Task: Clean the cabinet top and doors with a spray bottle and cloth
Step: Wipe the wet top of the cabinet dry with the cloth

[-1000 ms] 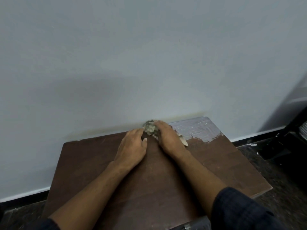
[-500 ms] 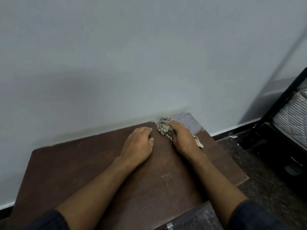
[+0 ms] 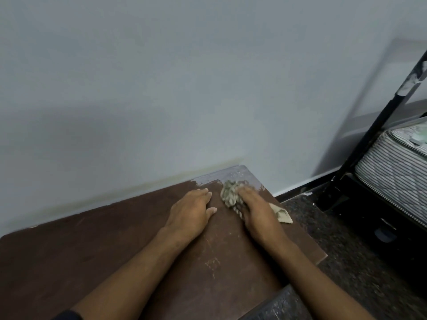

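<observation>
Wiping: a person is rubbing the brown cabinet top (image 3: pixel 115 262) with a crumpled cloth (image 3: pixel 231 192), working near its far right corner.
Near edge: both forearms are reaching over the front of the tabletop; faint pale scuffs are showing just behind the right wrist.
Left hand (image 3: pixel 191 211): it is lying flat, fingers straight and together, pressing the tabletop and holding nothing, seemingly bracing.
Right hand (image 3: pixel 256 209): it is lying over the cloth and pressing it down; whether the fingers are curling round the fabric I cannot tell.
Cloth position: it is bunching under and ahead of the right fingertips, one corner sticking out on that hand's outer side, just right of the left hand.
Beyond the fingertips: a pale grey, wet-looking film (image 3: pixel 231 175) is covering the far corner along the wall (image 3: pixel 184 88).
Progress: the top appears partly wiped, dark wood behind and left of the hands looking done; the filmed corner is remaining, and the doors are out of view, likely untouched.
Spray bottle: not visible.
Far right of the hands: a black frame (image 3: pixel 369 132) and a striped mattress (image 3: pixel 392 172) are standing apart.
</observation>
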Motion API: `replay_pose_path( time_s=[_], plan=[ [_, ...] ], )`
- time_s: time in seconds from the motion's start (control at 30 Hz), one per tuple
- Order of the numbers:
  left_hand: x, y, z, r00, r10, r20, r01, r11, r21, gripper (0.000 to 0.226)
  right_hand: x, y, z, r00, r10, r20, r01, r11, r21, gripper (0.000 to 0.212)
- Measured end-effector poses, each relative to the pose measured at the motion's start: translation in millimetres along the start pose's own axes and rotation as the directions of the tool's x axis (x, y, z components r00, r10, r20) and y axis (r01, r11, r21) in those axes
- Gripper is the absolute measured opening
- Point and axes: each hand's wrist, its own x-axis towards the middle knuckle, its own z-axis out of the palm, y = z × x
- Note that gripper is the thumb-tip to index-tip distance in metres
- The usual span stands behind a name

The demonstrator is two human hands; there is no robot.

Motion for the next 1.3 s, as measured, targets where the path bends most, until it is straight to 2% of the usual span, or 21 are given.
replay_pose_path(
  time_s=[0.1,0.3,0.37,0.5,0.6,0.77,0.87,0.97,1.1,1.17,1.3],
  plan=[
    [8,-4,3,0.998,0.019,0.052,-0.02,0.999,0.031,0.056,-26,14,-12,0.996,-0.074,0.049,0.075,0.997,-0.008,0.049],
    [15,-8,9,0.98,0.007,0.199,0.014,0.994,-0.105,0.057,36,42,-21,0.996,0.073,-0.058,-0.074,0.997,-0.012,0.042],
    [19,-12,5,0.98,-0.019,0.198,0.04,0.994,-0.1,0.054,53,39,-19,0.992,0.108,-0.065,-0.107,0.994,0.021,0.041],
    [30,-9,-7,0.954,0.046,0.297,-0.006,0.991,-0.135,0.055,49,30,-19,0.996,0.092,-0.022,-0.092,0.996,0.008,0.043],
    [39,-13,-4,0.95,0.082,0.302,-0.047,0.991,-0.123,0.054,33,29,-25,0.999,0.045,0.027,-0.044,0.998,-0.037,0.044],
    [40,-15,-4,0.932,0.092,0.35,-0.046,0.99,-0.137,0.061,58,35,-19,0.995,0.1,0.013,-0.098,0.993,-0.072,0.054],
    [42,-14,-7,0.92,0.105,0.378,-0.052,0.988,-0.147,0.063,88,35,-12,0.99,0.137,0.016,-0.136,0.988,-0.066,0.045],
    [41,-16,-6,0.904,0.096,0.417,-0.032,0.987,-0.158,0.067,103,34,-8,0.991,0.129,0.033,-0.125,0.988,-0.086,0.044],
    [41,-23,3,0.916,0.094,0.39,-0.039,0.988,-0.147,0.085,88,44,-9,0.996,0.051,0.072,-0.038,0.984,-0.174,0.049],
    [41,-26,5,0.948,0.057,0.314,-0.033,0.996,-0.079,0.075,90,48,-8,0.998,0.037,0.052,-0.027,0.983,-0.182,0.048],
    [43,-23,1,0.952,0.078,0.297,-0.081,0.997,-0.003,0.065,107,29,2,0.994,0.101,-0.048,-0.106,0.986,-0.126,0.042]
  ],
)
